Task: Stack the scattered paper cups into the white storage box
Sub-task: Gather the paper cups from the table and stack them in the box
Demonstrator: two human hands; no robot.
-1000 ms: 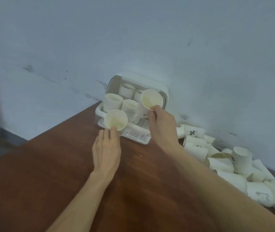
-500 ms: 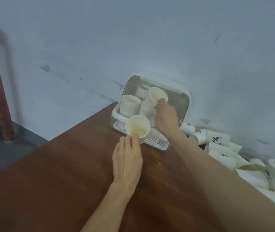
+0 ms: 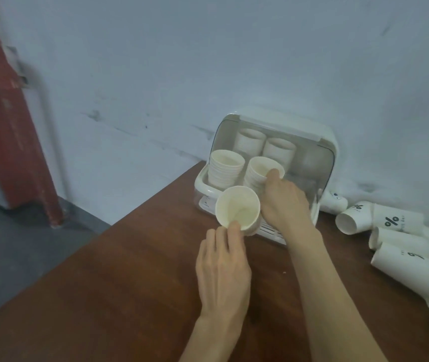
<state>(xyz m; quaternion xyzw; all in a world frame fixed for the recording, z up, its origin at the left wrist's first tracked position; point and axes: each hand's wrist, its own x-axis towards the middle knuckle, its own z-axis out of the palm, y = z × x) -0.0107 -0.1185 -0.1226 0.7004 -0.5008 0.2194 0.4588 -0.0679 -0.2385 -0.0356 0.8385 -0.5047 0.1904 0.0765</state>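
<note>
A white storage box [image 3: 326, 142] with its lid swung up stands against the wall at the table's far edge. Inside it are several stacks of paper cups: one at front left [image 3: 226, 168], two at the back [image 3: 277, 150]. My right hand [image 3: 284, 202] grips the rim of a cup [image 3: 261, 167] that sits on top of the front middle stack. My left hand [image 3: 224, 267] holds another empty paper cup [image 3: 237, 210] by its rim, tilted toward me, just in front of the box.
Scattered paper cups [image 3: 391, 226], some printed with a % sign, lie on their sides on the brown table [image 3: 130, 283] to the right of the box. A red cabinet [image 3: 2, 121] stands on the floor at far left. The table's left edge runs diagonally.
My right hand has lowered its cup onto the front middle stack in the box. My left hand has stayed in front of the box with its cup. The view has shifted left.
</note>
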